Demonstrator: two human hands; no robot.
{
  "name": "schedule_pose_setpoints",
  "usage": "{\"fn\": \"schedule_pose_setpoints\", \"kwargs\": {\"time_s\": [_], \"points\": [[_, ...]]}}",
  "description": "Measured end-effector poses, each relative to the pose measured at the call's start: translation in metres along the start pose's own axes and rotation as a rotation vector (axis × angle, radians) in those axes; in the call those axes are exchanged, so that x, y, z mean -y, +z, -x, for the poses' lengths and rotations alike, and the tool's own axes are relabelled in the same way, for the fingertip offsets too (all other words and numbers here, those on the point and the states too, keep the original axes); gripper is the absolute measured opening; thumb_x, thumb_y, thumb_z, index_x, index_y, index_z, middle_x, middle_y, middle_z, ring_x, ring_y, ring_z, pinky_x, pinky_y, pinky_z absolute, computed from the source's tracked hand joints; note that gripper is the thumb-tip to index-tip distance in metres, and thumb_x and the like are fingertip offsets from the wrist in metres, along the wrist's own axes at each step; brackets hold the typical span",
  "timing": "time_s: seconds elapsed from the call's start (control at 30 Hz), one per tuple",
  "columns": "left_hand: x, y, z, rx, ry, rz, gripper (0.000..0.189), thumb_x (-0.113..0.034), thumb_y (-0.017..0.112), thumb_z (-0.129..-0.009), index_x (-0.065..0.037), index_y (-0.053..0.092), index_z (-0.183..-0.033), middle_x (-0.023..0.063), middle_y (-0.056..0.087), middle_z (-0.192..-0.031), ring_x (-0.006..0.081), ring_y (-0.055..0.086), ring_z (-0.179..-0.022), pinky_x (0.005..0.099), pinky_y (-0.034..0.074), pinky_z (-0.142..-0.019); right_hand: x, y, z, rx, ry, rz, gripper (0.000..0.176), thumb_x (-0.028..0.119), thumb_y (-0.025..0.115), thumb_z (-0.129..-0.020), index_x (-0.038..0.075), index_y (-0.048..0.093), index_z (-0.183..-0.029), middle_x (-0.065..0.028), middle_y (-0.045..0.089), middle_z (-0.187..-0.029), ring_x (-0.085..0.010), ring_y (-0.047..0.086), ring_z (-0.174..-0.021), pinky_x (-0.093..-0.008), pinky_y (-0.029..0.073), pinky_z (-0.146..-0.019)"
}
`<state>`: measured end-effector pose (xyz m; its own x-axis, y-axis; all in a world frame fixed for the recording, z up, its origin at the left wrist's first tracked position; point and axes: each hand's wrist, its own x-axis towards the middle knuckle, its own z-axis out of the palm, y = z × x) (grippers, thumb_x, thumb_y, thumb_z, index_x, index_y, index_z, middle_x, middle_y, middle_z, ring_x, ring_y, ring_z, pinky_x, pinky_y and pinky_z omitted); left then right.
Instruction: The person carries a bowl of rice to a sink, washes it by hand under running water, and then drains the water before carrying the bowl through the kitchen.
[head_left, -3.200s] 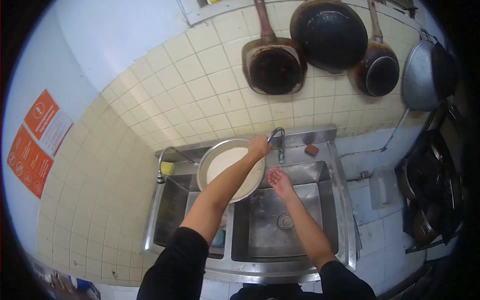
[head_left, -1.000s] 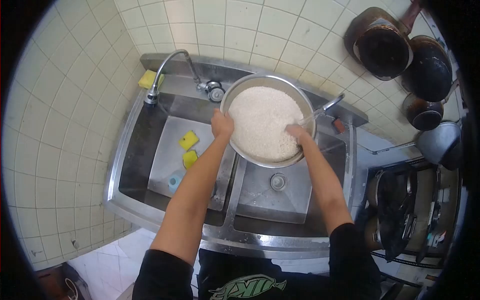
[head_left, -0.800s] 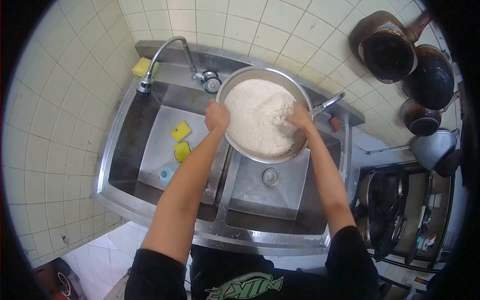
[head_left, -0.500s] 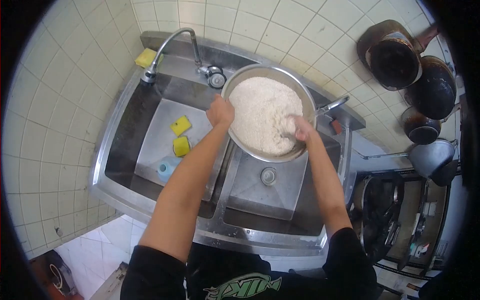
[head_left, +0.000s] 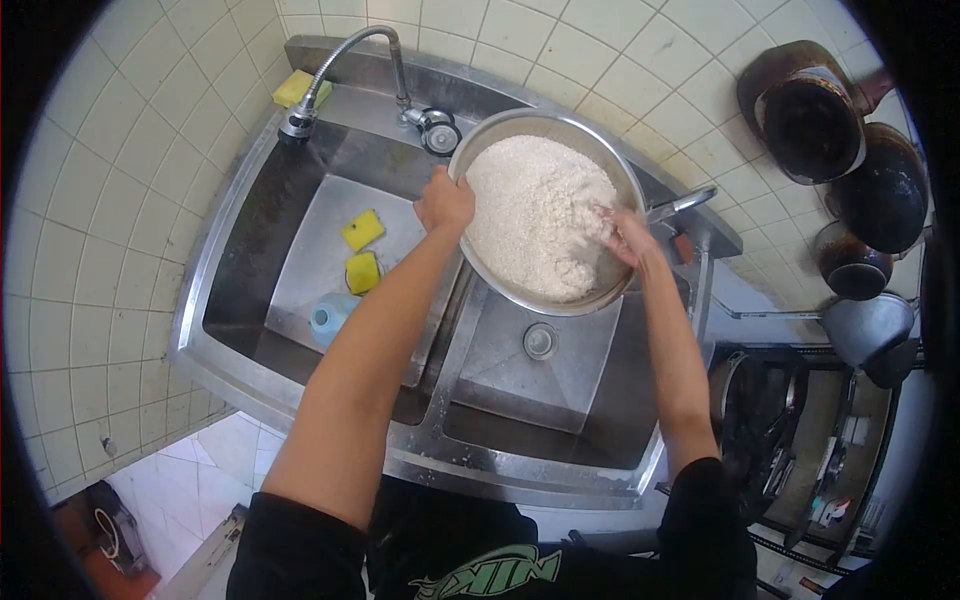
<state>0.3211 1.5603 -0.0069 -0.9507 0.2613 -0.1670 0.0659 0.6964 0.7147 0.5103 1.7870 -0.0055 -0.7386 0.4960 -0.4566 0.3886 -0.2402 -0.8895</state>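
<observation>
The metal bowl [head_left: 590, 140] is at the back of the double sink, mostly over the rear of the right basin [head_left: 520, 388], with its left edge near the divider; what bears it from below is hidden from you here. In it lies a big heap of pale grain [head_left: 535, 210], which looks like rice, smooth on the left and broken into lumps on the right. Your left hand [head_left: 446, 200] is on the left rim, and its fingers appear clamped on this edge. Your right hand [head_left: 628, 238] is inside the right wall, at the grain; its fingers are bent, but I cannot tell if they are closed on some grains or apart. The step in hand, as I judge it, is turning the grain by the right hand while the left one steadies the bowl. The next move calls for a firm left grip and a slow sweep from the right wall inward, because a strong push could, I think, spill grain over the rim. Just beside the right edge is the right tap [head_left: 683, 204], so your wrist needs care there; whether water runs from it, I cannot tell. Farther out, two yellow sponges [head_left: 363, 230] and a blue bottle [head_left: 333, 317] lie in the left basin [head_left: 300, 265], well apart from your right hand.
</observation>
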Motion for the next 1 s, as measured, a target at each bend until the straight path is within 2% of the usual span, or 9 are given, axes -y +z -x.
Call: {"fn": "schedule_pose_setpoints", "kwargs": {"time_s": [0.1, 0.17, 0.23, 0.33, 0.5, 0.57, 0.7, 0.83, 1.0], "points": [[0.003, 0.005, -0.001, 0.014, 0.001, -0.024, 0.030, -0.027, 0.052, -0.080, -0.008, 0.051, -0.103, 0.0150, 0.061, -0.094, 0.0311, 0.058, -0.092, 0.0431, 0.038, -0.083, -0.015, -0.006, -0.018, 0.017, -0.465, 0.832, 0.068, 0.015, 0.056, -0.069, -0.003, 0.028, -0.127, -0.0234, 0.050, -0.111, -0.0279, 0.052, -0.102, -0.0382, 0.044, -0.085], [0.003, 0.005, -0.001, 0.012, 0.006, -0.018, 0.030, -0.027, 0.052, -0.080, -0.008, 0.051, -0.104, 0.0148, 0.061, -0.094, 0.0310, 0.058, -0.092, 0.0429, 0.038, -0.083, -0.025, 0.019, -0.022, -0.177, 0.117, 1.445, 0.070, 0.021, 0.057, -0.068, -0.004, 0.029, -0.127, -0.0238, 0.049, -0.115, -0.0311, 0.050, -0.105, -0.0387, 0.038, -0.092], [0.004, 0.002, -0.001, 0.027, 0.010, 0.056, 0.031, -0.026, 0.052, -0.080, -0.007, 0.051, -0.104, 0.0152, 0.061, -0.095, 0.0310, 0.058, -0.092, 0.0425, 0.039, -0.083, -0.037, 0.013, -0.026, -0.130, -0.001, 1.251, 0.057, 0.021, 0.053, -0.073, -0.003, 0.036, -0.122, -0.0195, 0.052, -0.112, -0.0291, 0.051, -0.104, -0.0385, 0.042, -0.089], [0.006, 0.006, -0.005, 0.016, -0.007, 0.023, 0.031, -0.026, 0.052, -0.080, -0.007, 0.051, -0.104, 0.0152, 0.061, -0.095, 0.0311, 0.058, -0.092, 0.0424, 0.040, -0.081, -0.032, -0.005, -0.035, 0.103, 0.216, -0.225, 0.041, 0.016, 0.048, -0.082, -0.001, 0.041, -0.118, -0.0173, 0.055, -0.104, -0.0242, 0.053, -0.103, -0.0401, 0.046, -0.083], [0.007, 0.007, -0.002, -0.007, 0.031, 0.011, 0.030, -0.027, 0.052, -0.080, -0.007, 0.053, -0.101, 0.0160, 0.060, -0.095, 0.0323, 0.057, -0.092, 0.0422, 0.042, -0.079, 0.025, 0.017, 0.000, 0.005, 0.000, 0.304, 0.078, 0.027, 0.070, -0.068, -0.005, 0.029, -0.126, -0.0259, 0.045, -0.117, -0.0294, 0.046, -0.111, -0.0406, 0.037, -0.094], [0.007, 0.005, -0.003, -0.012, 0.027, 0.030, 0.030, -0.029, 0.052, -0.079, -0.005, 0.055, -0.099, 0.0169, 0.060, -0.096, 0.0336, 0.056, -0.091, 0.0423, 0.043, -0.078, -0.008, 0.011, -0.011, -0.273, -0.456, 1.513, 0.074, 0.027, 0.074, -0.060, -0.002, 0.041, -0.119, -0.0187, 0.053, -0.108, -0.0252, 0.052, -0.103, -0.0404, 0.045, -0.084], [0.006, 0.003, 0.001, 0.011, 0.016, 0.066, 0.030, -0.028, 0.053, -0.080, -0.006, 0.054, -0.100, 0.0151, 0.061, -0.095, 0.0315, 0.057, -0.091, 0.0419, 0.043, -0.078, -0.037, -0.002, -0.034, 0.014, 0.329, 0.639, 0.062, 0.028, 0.070, -0.065, 0.000, 0.047, -0.115, -0.0149, 0.055, -0.109, -0.0248, 0.055, -0.099, -0.0398, 0.044, -0.084], [0.005, 0.003, -0.002, 0.007, 0.007, 0.062, 0.029, -0.027, 0.054, -0.079, -0.006, 0.053, -0.101, 0.0136, 0.061, -0.094, 0.0298, 0.058, -0.091, 0.0417, 0.042, -0.078, 0.026, 0.021, -0.006, 0.082, 0.210, -0.064, 0.063, 0.026, 0.060, -0.073, -0.002, 0.036, -0.124, -0.0157, 0.053, -0.112, -0.0275, 0.056, -0.096, -0.0308, 0.047, -0.082], [0.008, 0.008, -0.006, 0.003, 0.000, 0.045, 0.031, -0.028, 0.054, -0.079, -0.006, 0.053, -0.101, 0.0140, 0.061, -0.095, 0.0304, 0.058, -0.091, 0.0409, 0.042, -0.079, 0.016, 0.011, -0.021, -0.023, -0.127, 1.160, 0.057, 0.021, 0.059, -0.073, 0.000, 0.039, -0.122, -0.0167, 0.056, -0.106, -0.0268, 0.057, -0.094, -0.0378, 0.046, -0.082]]}}
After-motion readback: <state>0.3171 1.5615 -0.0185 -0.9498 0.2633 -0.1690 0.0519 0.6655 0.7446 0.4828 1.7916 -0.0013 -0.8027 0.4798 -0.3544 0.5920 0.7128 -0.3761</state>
